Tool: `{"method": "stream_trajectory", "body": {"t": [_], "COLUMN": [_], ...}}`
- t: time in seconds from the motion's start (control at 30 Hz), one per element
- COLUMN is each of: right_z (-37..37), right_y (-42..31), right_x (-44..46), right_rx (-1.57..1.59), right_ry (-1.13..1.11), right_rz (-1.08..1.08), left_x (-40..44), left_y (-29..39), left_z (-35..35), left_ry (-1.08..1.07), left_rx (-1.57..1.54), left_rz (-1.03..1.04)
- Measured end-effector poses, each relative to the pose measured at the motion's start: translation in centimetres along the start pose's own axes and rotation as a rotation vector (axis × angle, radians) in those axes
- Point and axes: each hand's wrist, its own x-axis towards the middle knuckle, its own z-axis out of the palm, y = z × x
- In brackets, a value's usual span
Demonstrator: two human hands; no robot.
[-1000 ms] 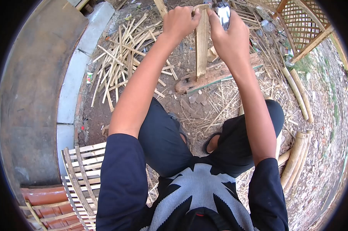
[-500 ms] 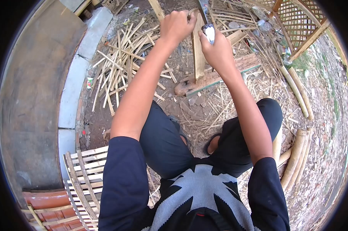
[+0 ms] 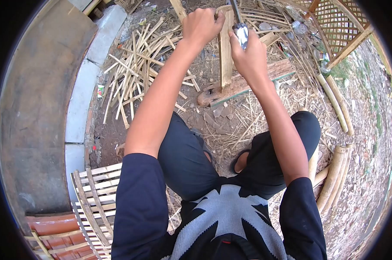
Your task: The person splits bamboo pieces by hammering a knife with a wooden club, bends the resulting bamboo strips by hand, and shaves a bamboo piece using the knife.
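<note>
Right of the upright slat (image 3: 226, 52), a knife (image 3: 241, 36) is gripped by the right hand (image 3: 252, 56); what the left hand (image 3: 201, 27) holds is hidden.

Over the past second the right hand (image 3: 251, 54) has come back toward the person with the knife (image 3: 241, 35), bringing more blade (image 3: 236, 11) into sight, then edged slightly rightward this last half-second.

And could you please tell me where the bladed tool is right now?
In the head view, the bladed tool is near the top, right of centre: it sits in the right grip, beside the wooden post.
</note>
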Motion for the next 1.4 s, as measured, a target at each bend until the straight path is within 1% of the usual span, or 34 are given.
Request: {"method": "stream_trajectory", "body": {"t": [0.07, 0.1, 0.17, 0.3, 0.47, 0.6, 0.7, 0.8, 0.9, 1.0, 1.1, 1.23, 1.33, 1.4], "right_z": [0.0, 0.0, 0.1, 0.6, 0.7, 0.7, 0.5, -0.2, -0.6, 0.8, 1.3, 0.9, 0.3, 0.4], "right_y": [-0.1, -0.1, 0.2, 0.6, 0.8, 0.8, 0.5, -0.9, -1.7, 1.5, 2.0, 1.7, 0.6, 1.0], "right_x": [0.5, 0.8, 0.9, 0.3, 0.5, 0.7, 0.6, 0.8, 1.0, 0.9, 0.5, 0.3, -0.1, 0.0], "right_rx": [0.007, 0.011, -0.006, -0.008, -0.039, -0.068, 0.026, -0.001, 0.013, -0.144, -0.139, -0.03, 0.078, 0.028], "right_ry": [0.019, 0.031, 0.004, -0.043, -0.057, -0.059, -0.012, 0.02, 0.018, -0.037, -0.035, -0.057, -0.055, -0.043], "right_rz": [-0.057, -0.085, -0.047, 0.036, 0.035, 0.04, -0.021, -0.071, -0.034, -0.053, -0.021, 0.004, 0.062, 0.051], "left_x": [-0.1, -0.1, -0.1, -0.2, -0.3, -0.2, -0.2, -0.4, -0.4, -0.2, -0.3, -0.5, -0.3, -0.4], "left_y": [-0.2, -0.2, -0.2, -0.4, -0.5, -0.4, -0.4, -0.7, -0.7, -0.4, -0.4, -0.1, 0.2, 0.2], "left_z": [0.0, 0.0, 0.0, -0.3, -0.2, -0.2, -0.2, 0.2, 0.3, 0.4, 0.4, 0.2, 0.0, 0.2], "left_ry": [0.04, 0.022, -0.013, -0.024, 0.011, -0.016, 0.004, 0.037, 0.046, 0.054, 0.064, 0.045, 0.03, 0.022], "left_rx": [0.012, -0.001, -0.027, -0.014, -0.014, -0.009, -0.016, -0.005, -0.002, -0.004, -0.009, 0.002, 0.007, 0.008], "left_rz": [0.038, 0.021, -0.012, -0.004, -0.005, -0.012, 0.01, 0.036, 0.036, 0.036, 0.04, 0.028, 0.043, 0.05]}}
